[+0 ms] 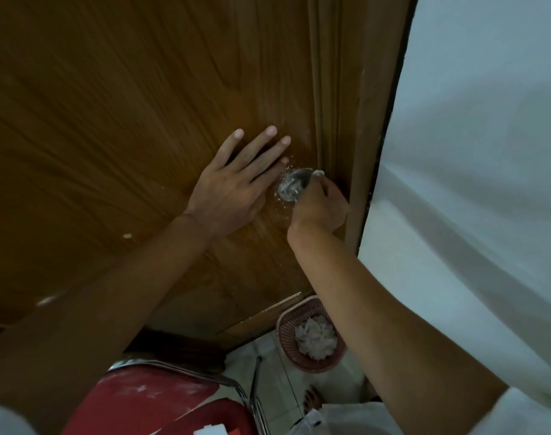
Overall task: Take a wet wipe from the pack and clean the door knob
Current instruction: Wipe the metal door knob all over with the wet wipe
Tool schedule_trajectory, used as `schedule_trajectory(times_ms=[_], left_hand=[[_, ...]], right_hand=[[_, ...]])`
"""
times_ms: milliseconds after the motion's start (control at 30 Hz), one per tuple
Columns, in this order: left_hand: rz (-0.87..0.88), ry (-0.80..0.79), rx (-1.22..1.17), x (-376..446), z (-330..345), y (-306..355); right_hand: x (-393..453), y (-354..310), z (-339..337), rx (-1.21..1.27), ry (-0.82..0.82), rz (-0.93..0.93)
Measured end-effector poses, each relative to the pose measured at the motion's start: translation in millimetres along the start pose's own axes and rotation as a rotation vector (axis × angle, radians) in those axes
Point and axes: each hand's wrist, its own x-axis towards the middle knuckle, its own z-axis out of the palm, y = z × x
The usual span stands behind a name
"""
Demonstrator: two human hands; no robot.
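Note:
A round metal door knob with white smears sits on the brown wooden door, close to its right edge. My right hand is closed around a white wet wipe and presses it against the knob's right side; only a small bit of the wipe shows above my fingers. My left hand lies flat on the door just left of the knob, fingers spread. White specks dot the wood around the knob. The wipe pack is not clearly visible.
A pink plastic basket holding crumpled white wipes stands on the tiled floor below the knob. A red stool with a metal frame is at the bottom, near my body. A white wall borders the door frame on the right.

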Motion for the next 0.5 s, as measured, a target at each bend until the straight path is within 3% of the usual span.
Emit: schedule_trajectory(times_ms=[100, 267, 400, 500], left_hand=[[0.006, -0.001, 0.000, 0, 0, -1], [-0.003, 0.010, -0.003, 0, 2, -1], [-0.001, 0.014, -0.002, 0, 1, -1], [-0.002, 0.024, -0.003, -2, 0, -2]], right_hand=[[-3, 4, 4, -0.057, -0.017, -0.181], [9, 5, 4, -0.030, 0.029, -0.091], [8, 18, -1, -0.193, -0.022, -0.401], [17, 21, -6, -0.229, -0.061, -0.462]])
